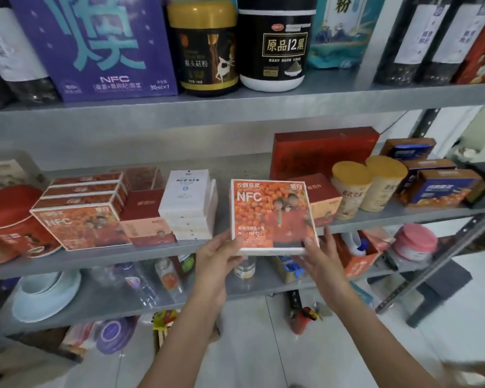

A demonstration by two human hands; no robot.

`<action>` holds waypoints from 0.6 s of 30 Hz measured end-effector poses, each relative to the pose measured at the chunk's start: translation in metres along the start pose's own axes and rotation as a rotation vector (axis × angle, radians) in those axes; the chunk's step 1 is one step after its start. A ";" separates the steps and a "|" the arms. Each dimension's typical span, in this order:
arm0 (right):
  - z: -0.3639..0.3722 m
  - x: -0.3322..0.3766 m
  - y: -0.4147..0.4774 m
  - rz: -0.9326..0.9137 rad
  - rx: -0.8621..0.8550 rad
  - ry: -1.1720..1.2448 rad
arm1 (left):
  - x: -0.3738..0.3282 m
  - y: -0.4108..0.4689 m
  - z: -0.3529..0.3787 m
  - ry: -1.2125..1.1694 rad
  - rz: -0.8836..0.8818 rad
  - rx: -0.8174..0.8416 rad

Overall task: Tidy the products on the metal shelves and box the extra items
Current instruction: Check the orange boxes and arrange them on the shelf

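Flat square carton, orange NFC box (272,217), glossy printed face with white edges, held upright in front of the middle metal shelf (123,254), its lower edge just past the shelf lip. Left hand (219,260) grasps the lower left corner, thumb on the printed face; right hand (319,261) grasps the lower right corner, fingers spread along the side. To the left on the same shelf: stack of white boxes (189,204), matte card, square-cornered; beside it dark red boxes (146,208); further left a pile of matching orange cartons (81,211), three thin ones lying behind a front-facing one; at the far left a round red tin (9,211). To the right: two cream cylindrical canisters (367,186) with yellow lids, standing just beside each other; a long red gift box (324,151) upright behind; blue-and-orange boxes (437,186) stacked near the upright post. Upper shelf: purple carton (95,43), gold-lidded black jar (205,49), black-and-white jar (277,43). Lower shelf: pale round bowls (46,292), clear bottles, blurred. Shelving of dull grey sheet metal with a perforated post; the floor (263,345) below is pale tile.
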State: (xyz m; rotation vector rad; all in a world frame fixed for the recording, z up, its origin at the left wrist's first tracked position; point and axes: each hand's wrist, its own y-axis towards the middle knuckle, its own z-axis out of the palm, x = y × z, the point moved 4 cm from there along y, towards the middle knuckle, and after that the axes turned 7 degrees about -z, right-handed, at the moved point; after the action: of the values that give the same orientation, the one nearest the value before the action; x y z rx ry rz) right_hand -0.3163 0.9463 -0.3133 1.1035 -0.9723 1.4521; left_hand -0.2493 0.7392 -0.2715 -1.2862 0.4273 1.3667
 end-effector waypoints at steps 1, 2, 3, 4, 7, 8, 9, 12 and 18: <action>0.000 0.002 -0.002 0.079 0.046 0.101 | 0.000 -0.002 -0.005 0.025 0.007 0.038; 0.001 0.006 -0.005 0.128 0.104 0.137 | 0.000 -0.004 -0.010 0.056 0.020 0.075; 0.002 0.008 -0.008 0.158 0.143 0.145 | 0.000 -0.006 -0.013 0.092 0.035 0.110; 0.002 0.010 -0.011 0.171 0.158 0.147 | 0.001 -0.008 -0.016 0.127 0.049 0.139; 0.006 0.003 -0.020 0.190 0.104 0.229 | 0.000 -0.011 -0.018 0.089 0.064 0.170; 0.009 -0.002 -0.023 0.192 0.091 0.288 | 0.000 -0.011 -0.017 0.007 0.053 0.183; 0.014 -0.008 -0.026 0.205 0.077 0.359 | 0.000 -0.011 -0.014 -0.082 0.036 0.207; 0.026 -0.024 -0.035 0.269 0.070 0.505 | 0.000 -0.016 0.002 -0.136 0.015 0.248; 0.000 -0.008 -0.031 0.153 -0.039 -0.141 | -0.013 -0.014 0.000 0.270 0.193 0.069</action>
State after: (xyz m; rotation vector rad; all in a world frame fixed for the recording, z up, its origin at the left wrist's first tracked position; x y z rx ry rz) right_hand -0.2853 0.9489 -0.3207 1.1347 -1.2021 1.4857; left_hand -0.2405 0.7376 -0.2547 -1.4056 0.7949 1.3274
